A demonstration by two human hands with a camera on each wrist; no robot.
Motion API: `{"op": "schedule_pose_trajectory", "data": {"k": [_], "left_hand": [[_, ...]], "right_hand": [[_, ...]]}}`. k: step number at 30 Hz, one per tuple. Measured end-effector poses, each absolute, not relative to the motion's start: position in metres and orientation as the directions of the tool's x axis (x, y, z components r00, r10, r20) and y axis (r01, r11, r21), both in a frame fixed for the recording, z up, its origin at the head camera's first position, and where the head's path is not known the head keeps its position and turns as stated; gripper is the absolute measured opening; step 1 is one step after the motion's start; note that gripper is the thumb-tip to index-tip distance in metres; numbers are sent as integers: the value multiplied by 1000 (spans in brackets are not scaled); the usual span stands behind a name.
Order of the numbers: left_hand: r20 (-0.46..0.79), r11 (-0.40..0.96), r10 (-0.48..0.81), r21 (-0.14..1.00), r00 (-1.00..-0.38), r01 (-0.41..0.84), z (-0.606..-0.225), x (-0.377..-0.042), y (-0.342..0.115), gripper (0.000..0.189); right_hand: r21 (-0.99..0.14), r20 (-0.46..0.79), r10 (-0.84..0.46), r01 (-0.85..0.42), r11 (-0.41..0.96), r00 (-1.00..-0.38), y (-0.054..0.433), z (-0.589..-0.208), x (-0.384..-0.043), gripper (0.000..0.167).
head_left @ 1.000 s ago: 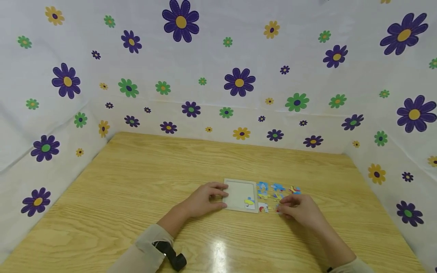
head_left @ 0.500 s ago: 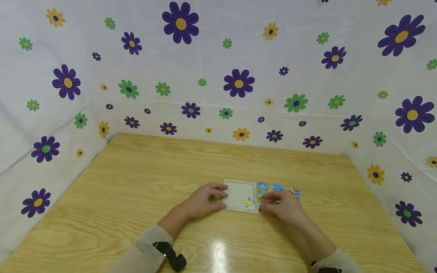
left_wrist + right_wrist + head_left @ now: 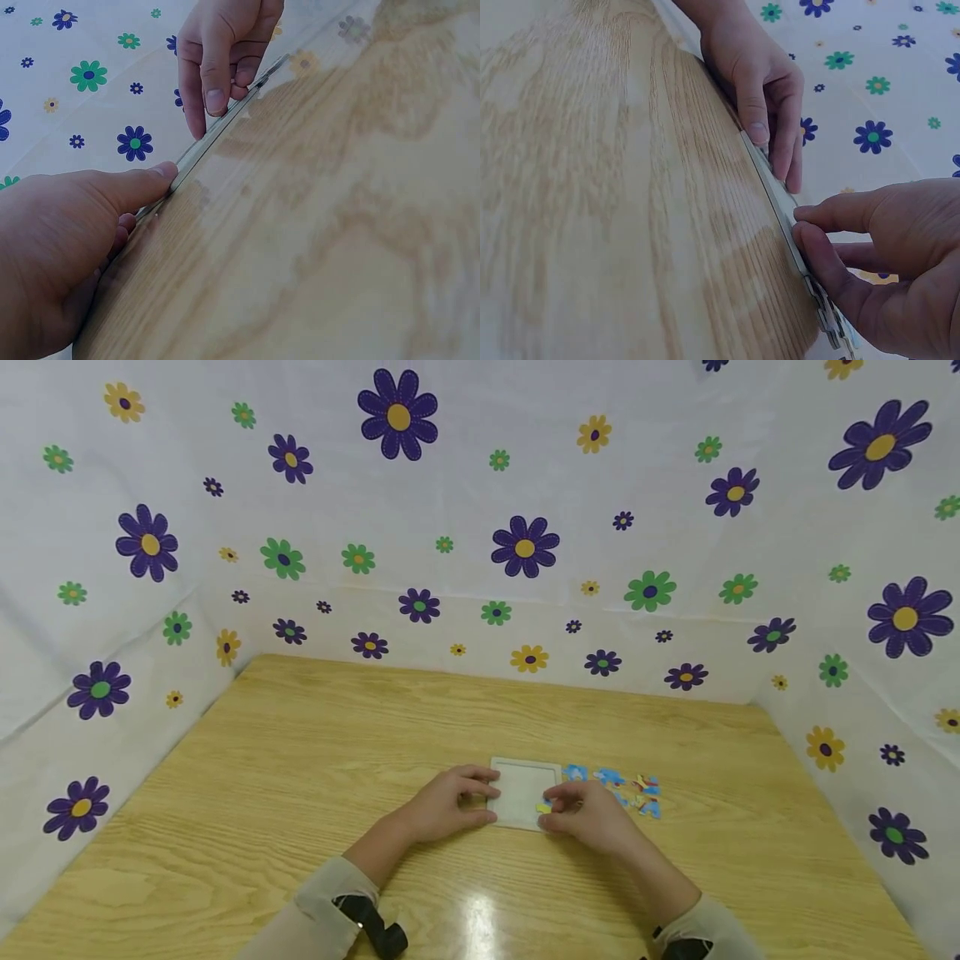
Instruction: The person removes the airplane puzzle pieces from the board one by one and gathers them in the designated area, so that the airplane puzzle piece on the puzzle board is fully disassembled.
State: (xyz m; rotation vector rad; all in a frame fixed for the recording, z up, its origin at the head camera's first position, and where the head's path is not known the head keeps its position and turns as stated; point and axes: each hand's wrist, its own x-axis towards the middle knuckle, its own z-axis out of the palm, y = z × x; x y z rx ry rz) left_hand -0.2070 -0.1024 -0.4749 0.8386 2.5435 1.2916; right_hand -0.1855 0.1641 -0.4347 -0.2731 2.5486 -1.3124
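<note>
A pale, shallow square puzzle tray lies on the table, its recess mostly bare. My left hand rests at its left edge, fingers loosely spread and tips touching the frame. At the tray's lower right corner, my right hand brings thumb and forefinger together round a small jigsaw piece with yellow showing; the fingers cover most of it. In the right wrist view the right hand's fingertips are right at the tray's edge. Blue and yellow jigsaw pieces lie loose right of the tray, some hidden behind the right hand.
The wooden table stretches around the tray, with a light reflection near the front. White cloth walls with printed flowers stand at the back and both sides. Black straps with wrist cameras are on both sleeves.
My right hand has moved left from the loose jigsaw pieces to the tray's lower right corner, over the piece lying there. My left hand has stayed at the tray's left edge.
</note>
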Motion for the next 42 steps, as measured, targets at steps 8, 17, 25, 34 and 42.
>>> {"op": "schedule_pose_trajectory", "data": {"k": [8, 17, 25, 34, 42], "left_hand": [[93, 469, 549, 789, -831, 398, -475, -205, -102, 36], [108, 453, 551, 794, -827, 406, -473, -206, -103, 37], [111, 457, 561, 785, -820, 419, -472, -205, -102, 37], [111, 462, 563, 780, -819, 423, -473, -204, -102, 37], [121, 450, 562, 785, -818, 426, -473, -205, -102, 36]], "right_hand": [[-785, -141, -250, -46, 617, -958, 157, -433, -184, 29], [-700, -136, -216, -60, 711, -967, 155, -434, -189, 34], [-815, -142, -205, -3, 580, -968, 159, -437, -185, 26], [-857, -121, -222, -12, 516, -967, 173, -436, -181, 26], [-898, -91, -267, -37, 439, -959, 191, -436, -176, 28]]}}
